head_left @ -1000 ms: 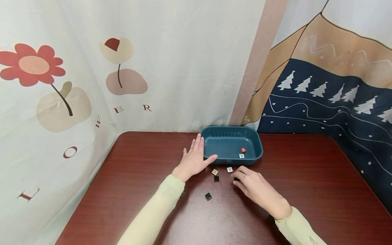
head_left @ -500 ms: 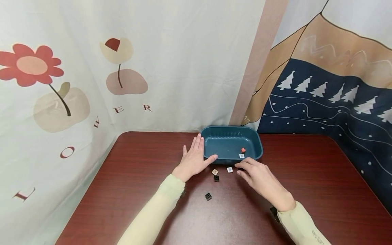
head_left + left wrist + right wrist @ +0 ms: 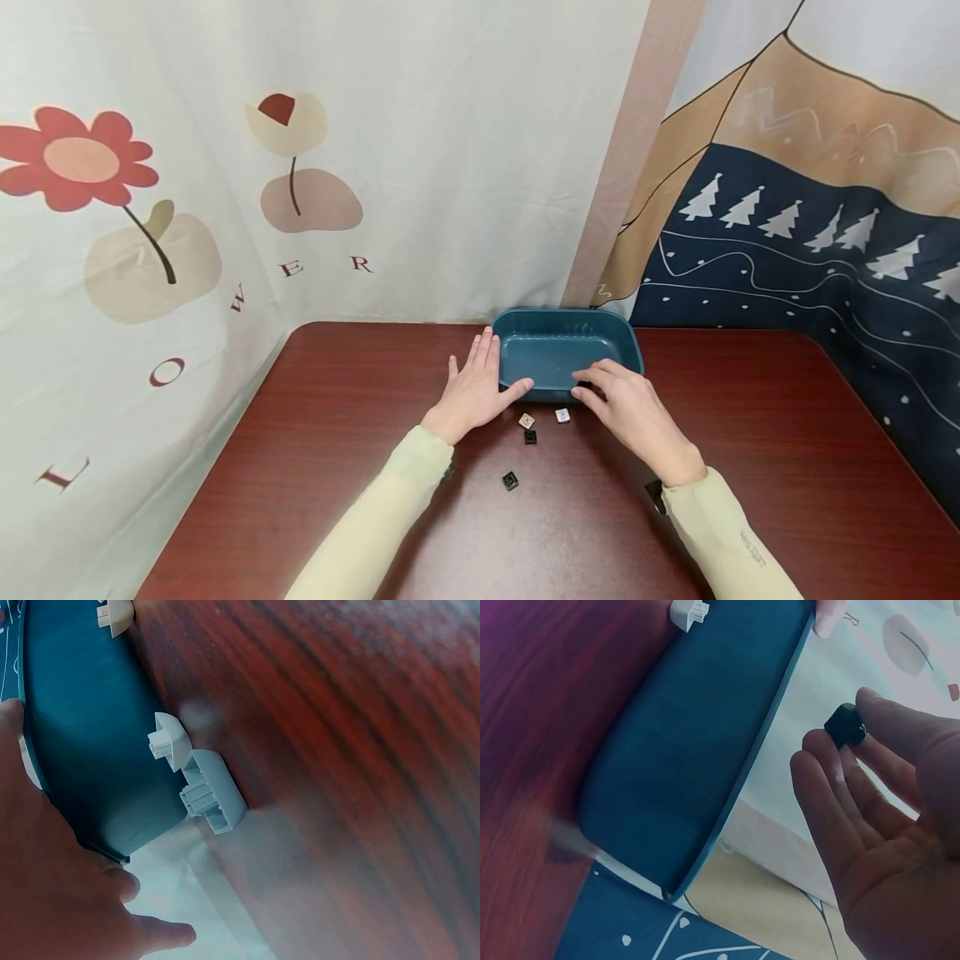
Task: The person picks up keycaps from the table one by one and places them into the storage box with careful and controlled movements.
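Note:
A black keycap [image 3: 846, 726] is pinched between the thumb and fingertips of my right hand [image 3: 633, 417], above the front right part of a dark teal plastic basin [image 3: 555, 317]. My left hand [image 3: 472, 392] lies along the basin's left side, fingers straight and thumb at the front rim. On the table before the basin lie a tan keycap [image 3: 527, 422], a white keycap [image 3: 562, 415], a black keycap [image 3: 530, 437] and, nearer, another black keycap [image 3: 511, 481]. My right hand largely hides the orange and white keycaps inside the basin.
The dark red-brown table [image 3: 360, 400] has its far edge just behind the basin. A printed curtain [image 3: 450, 167] hangs along the back and left.
My right hand has picked the black keycap off the table and moved it up and away, over the basin's front rim. My left hand has stayed still.

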`<state>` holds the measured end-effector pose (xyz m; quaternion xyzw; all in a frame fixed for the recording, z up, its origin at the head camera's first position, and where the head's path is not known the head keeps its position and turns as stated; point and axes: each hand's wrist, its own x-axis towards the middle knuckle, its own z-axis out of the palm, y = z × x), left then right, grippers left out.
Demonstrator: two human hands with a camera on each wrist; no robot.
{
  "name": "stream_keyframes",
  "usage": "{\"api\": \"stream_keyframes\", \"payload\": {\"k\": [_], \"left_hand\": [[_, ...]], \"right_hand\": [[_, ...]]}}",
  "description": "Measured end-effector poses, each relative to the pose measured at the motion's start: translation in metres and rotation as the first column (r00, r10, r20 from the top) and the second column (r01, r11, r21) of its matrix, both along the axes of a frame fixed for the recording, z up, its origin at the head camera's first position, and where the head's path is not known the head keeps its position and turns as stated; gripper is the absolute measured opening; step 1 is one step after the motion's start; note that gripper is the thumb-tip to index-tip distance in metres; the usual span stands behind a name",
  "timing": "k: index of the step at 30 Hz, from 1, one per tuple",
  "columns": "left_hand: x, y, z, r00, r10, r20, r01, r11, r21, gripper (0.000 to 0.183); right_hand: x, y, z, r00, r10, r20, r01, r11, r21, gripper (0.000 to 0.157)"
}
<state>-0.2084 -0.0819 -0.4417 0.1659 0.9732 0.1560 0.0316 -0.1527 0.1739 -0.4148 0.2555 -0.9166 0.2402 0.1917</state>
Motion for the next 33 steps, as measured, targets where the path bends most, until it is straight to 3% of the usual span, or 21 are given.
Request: {"api": "stream_keyframes", "payload": {"k": [17,33], "left_hand": [[0.002,0.000,0.000,1.000,0.004,0.017,-0.004,1.000,0.004,0.104],[0.002,0.001,0.001,1.000,0.007,-0.002,-0.007,1.000,-0.005,0.103]], "right_hand": [[-0.026,-0.014,-0.001,0.998,-0.035,0.054,0.038,0.997,-0.065,0.024],[-0.045,-0.017,-0.019,0.987,-0.081,0.135,0.090,0.994,-0.059,0.025]]}}
